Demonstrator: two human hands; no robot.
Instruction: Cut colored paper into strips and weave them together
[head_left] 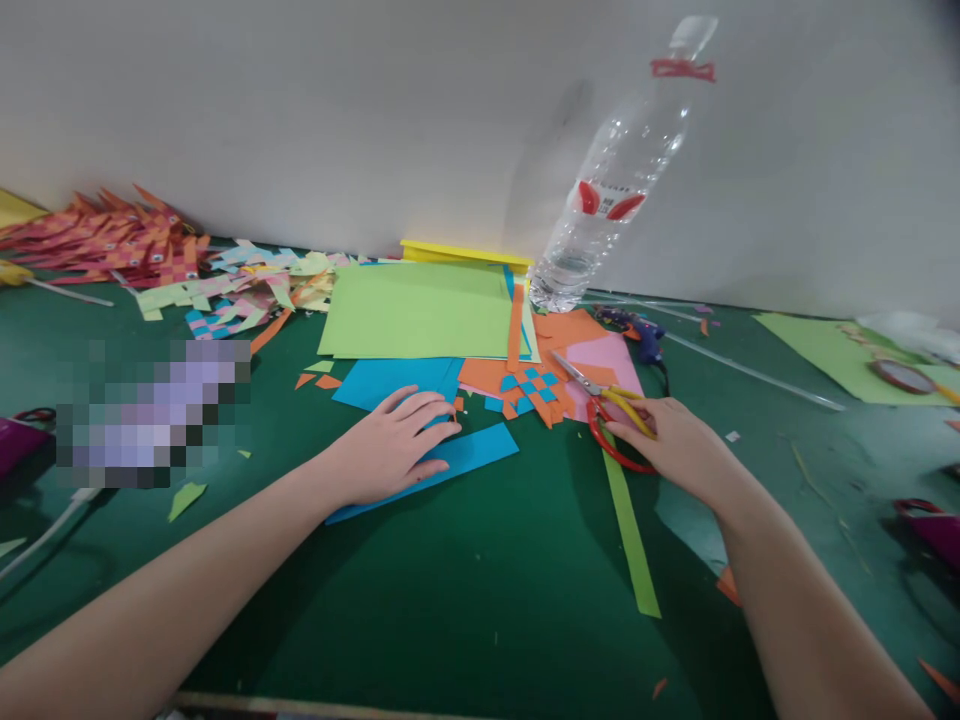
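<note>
Left hand (394, 440) flat on blue strip (450, 462); right hand (679, 445), at 3 o'clock, grips scissors (611, 415); blades could snag the weave (534, 390).

Blue paper strip (450, 462) lies flat; red-handled scissors (611, 420) beside it.

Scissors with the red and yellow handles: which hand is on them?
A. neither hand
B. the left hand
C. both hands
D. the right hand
D: the right hand grips the handles of the scissors, while the left hand lies flat on the blue paper strip.
</note>
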